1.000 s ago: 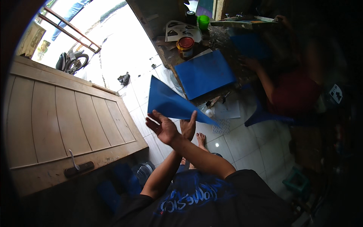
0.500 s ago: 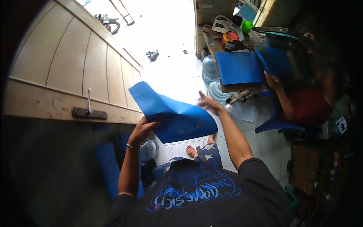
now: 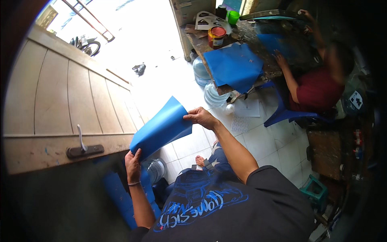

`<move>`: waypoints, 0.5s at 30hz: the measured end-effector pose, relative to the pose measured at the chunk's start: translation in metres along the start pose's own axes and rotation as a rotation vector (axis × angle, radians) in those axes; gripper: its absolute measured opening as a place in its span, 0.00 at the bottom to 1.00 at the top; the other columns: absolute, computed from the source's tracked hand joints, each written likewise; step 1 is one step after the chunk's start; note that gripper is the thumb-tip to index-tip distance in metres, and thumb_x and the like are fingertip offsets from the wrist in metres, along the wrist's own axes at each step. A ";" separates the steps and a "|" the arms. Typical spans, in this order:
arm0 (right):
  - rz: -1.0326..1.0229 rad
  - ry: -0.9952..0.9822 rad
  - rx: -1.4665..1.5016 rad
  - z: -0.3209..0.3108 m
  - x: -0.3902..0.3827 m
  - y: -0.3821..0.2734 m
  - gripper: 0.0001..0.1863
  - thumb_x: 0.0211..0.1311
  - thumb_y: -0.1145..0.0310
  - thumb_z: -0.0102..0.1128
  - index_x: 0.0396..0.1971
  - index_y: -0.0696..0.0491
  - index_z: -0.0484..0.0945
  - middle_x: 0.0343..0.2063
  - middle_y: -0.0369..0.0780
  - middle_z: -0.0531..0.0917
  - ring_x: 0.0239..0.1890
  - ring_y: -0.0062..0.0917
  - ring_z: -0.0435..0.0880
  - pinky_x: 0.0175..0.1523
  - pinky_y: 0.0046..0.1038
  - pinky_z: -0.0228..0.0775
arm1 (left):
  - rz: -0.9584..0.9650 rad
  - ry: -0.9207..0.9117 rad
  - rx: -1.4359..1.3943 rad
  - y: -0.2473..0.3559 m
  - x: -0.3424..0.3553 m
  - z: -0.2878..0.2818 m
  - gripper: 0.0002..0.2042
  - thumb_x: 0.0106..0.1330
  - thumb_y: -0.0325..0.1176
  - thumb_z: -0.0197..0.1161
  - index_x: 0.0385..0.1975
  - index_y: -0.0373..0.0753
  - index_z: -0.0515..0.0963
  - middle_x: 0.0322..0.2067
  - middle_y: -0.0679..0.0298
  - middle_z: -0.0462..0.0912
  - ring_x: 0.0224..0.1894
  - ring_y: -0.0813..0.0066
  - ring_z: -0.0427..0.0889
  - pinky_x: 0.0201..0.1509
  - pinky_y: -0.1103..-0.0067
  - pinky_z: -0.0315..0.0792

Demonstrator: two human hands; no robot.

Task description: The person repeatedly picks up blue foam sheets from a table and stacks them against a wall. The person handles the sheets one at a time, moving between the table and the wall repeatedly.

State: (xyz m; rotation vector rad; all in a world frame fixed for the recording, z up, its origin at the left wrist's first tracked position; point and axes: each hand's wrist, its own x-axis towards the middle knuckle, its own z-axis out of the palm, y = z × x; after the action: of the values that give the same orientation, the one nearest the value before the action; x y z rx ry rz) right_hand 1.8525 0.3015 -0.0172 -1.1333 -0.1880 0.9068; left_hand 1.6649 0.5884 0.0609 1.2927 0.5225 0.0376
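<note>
A flexible blue sheet (image 3: 161, 127) is stretched between my two hands in front of me, curved and sloping up to the right. My left hand (image 3: 133, 164) grips its lower left end, thumb on top. With thumb and fingers my right hand (image 3: 202, 117) pinches the upper right edge. Below my left forearm, more blue sheets (image 3: 117, 193) stand in the shadow.
A light wooden door (image 3: 76, 97) stands at my left. To the right, a co-worker's hand (image 3: 281, 60) rests at a cluttered workbench (image 3: 264, 66) bearing other blue sheets (image 3: 234, 66) and a red-lidded tub (image 3: 217, 37). Water jugs (image 3: 215, 94) and a blue chair (image 3: 278, 111) stand nearby.
The sheet I hold has swung left and bent into a curve. My right hand, blurred near its edge before, now pinches it. On the bench, a blue sheet lies askew at the near corner.
</note>
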 end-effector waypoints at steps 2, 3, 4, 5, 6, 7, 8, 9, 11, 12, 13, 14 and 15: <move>0.047 0.001 -0.059 -0.033 0.001 -0.003 0.13 0.52 0.65 0.62 0.31 0.60 0.79 0.28 0.39 0.81 0.28 0.17 0.79 0.34 0.18 0.72 | 0.106 0.200 0.266 -0.015 0.018 0.016 0.16 0.57 0.27 0.60 0.44 0.28 0.68 0.35 0.60 0.79 0.35 0.79 0.77 0.41 0.84 0.70; 0.067 0.106 -0.256 -0.057 0.000 -0.006 0.12 0.50 0.67 0.62 0.33 0.59 0.78 0.28 0.40 0.81 0.28 0.21 0.79 0.35 0.21 0.73 | 0.122 0.312 0.385 -0.021 0.024 0.025 0.18 0.56 0.27 0.62 0.45 0.28 0.67 0.35 0.60 0.79 0.35 0.79 0.77 0.40 0.85 0.70; 0.026 0.146 -0.412 -0.086 0.002 -0.014 0.12 0.49 0.70 0.61 0.34 0.59 0.78 0.28 0.42 0.81 0.29 0.24 0.80 0.36 0.25 0.74 | 0.115 0.423 0.489 -0.025 0.030 0.035 0.20 0.55 0.27 0.63 0.46 0.28 0.66 0.35 0.60 0.80 0.34 0.79 0.77 0.39 0.86 0.70; -0.036 0.307 -0.738 -0.116 0.007 -0.023 0.13 0.48 0.73 0.58 0.37 0.57 0.77 0.29 0.44 0.80 0.32 0.29 0.80 0.40 0.29 0.73 | 0.164 0.472 0.477 -0.028 0.036 0.046 0.25 0.51 0.25 0.65 0.50 0.32 0.65 0.25 0.62 0.80 0.27 0.83 0.74 0.32 0.87 0.68; -0.044 0.460 -1.053 -0.146 0.012 -0.032 0.15 0.47 0.75 0.55 0.39 0.54 0.76 0.31 0.47 0.80 0.36 0.34 0.80 0.43 0.33 0.72 | 0.166 0.462 0.645 -0.028 0.041 0.054 0.26 0.50 0.25 0.65 0.50 0.33 0.65 0.21 0.62 0.77 0.24 0.84 0.72 0.29 0.87 0.66; -0.017 0.523 -1.143 -0.178 0.016 -0.042 0.17 0.46 0.77 0.54 0.41 0.52 0.74 0.35 0.49 0.77 0.39 0.38 0.77 0.46 0.35 0.70 | 0.138 0.438 0.797 -0.028 0.043 0.061 0.27 0.49 0.24 0.65 0.51 0.35 0.65 0.18 0.63 0.74 0.22 0.84 0.69 0.26 0.86 0.65; 0.084 0.605 -1.248 -0.211 0.025 -0.056 0.20 0.46 0.78 0.52 0.43 0.49 0.73 0.39 0.50 0.75 0.43 0.42 0.75 0.48 0.38 0.68 | 0.134 0.412 0.929 -0.028 0.048 0.068 0.28 0.48 0.23 0.65 0.51 0.36 0.65 0.15 0.64 0.71 0.19 0.84 0.66 0.24 0.86 0.63; 0.144 0.597 -1.363 -0.240 0.037 -0.068 0.20 0.47 0.78 0.52 0.44 0.48 0.71 0.42 0.50 0.72 0.46 0.42 0.73 0.50 0.38 0.66 | 0.174 0.376 0.935 -0.029 0.051 0.076 0.27 0.45 0.22 0.65 0.50 0.39 0.67 0.11 0.65 0.61 0.16 0.83 0.58 0.19 0.82 0.56; 0.211 0.560 -1.548 -0.291 0.067 -0.087 0.22 0.48 0.79 0.51 0.46 0.47 0.69 0.46 0.50 0.67 0.50 0.42 0.68 0.52 0.39 0.63 | 0.057 0.385 1.051 -0.027 0.055 0.082 0.26 0.45 0.22 0.65 0.48 0.38 0.69 0.11 0.66 0.61 0.16 0.83 0.58 0.19 0.83 0.56; 0.215 0.535 -1.619 -0.314 0.085 -0.096 0.22 0.48 0.79 0.51 0.46 0.47 0.69 0.47 0.49 0.66 0.51 0.42 0.67 0.53 0.39 0.62 | 0.031 0.369 1.093 -0.027 0.057 0.083 0.25 0.45 0.22 0.65 0.47 0.37 0.70 0.12 0.66 0.61 0.16 0.83 0.58 0.19 0.83 0.57; 0.202 0.502 -1.701 -0.336 0.104 -0.105 0.23 0.49 0.79 0.51 0.47 0.46 0.69 0.47 0.49 0.65 0.52 0.42 0.66 0.54 0.39 0.61 | -0.005 0.421 1.099 -0.027 0.057 0.084 0.24 0.45 0.22 0.65 0.46 0.37 0.70 0.12 0.67 0.61 0.16 0.83 0.58 0.19 0.83 0.56; 0.171 0.437 -1.753 -0.355 0.123 -0.113 0.23 0.48 0.79 0.51 0.48 0.46 0.69 0.47 0.49 0.65 0.52 0.41 0.65 0.55 0.39 0.59 | -0.031 0.467 1.099 -0.028 0.055 0.084 0.23 0.45 0.22 0.65 0.45 0.36 0.71 0.12 0.68 0.62 0.16 0.83 0.58 0.20 0.83 0.56; 0.128 0.359 -1.809 -0.370 0.140 -0.119 0.24 0.48 0.79 0.51 0.48 0.46 0.69 0.47 0.48 0.65 0.53 0.41 0.64 0.56 0.39 0.58 | -0.112 0.527 1.112 -0.029 0.052 0.084 0.23 0.45 0.22 0.66 0.45 0.36 0.72 0.13 0.68 0.62 0.17 0.83 0.59 0.20 0.83 0.56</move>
State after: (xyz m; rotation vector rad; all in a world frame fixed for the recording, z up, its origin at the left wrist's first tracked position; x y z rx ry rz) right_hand 2.2109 0.1275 -0.1258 -2.9563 -0.7107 0.4407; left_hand 1.7360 0.5202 0.0308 2.3558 1.1560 -0.0124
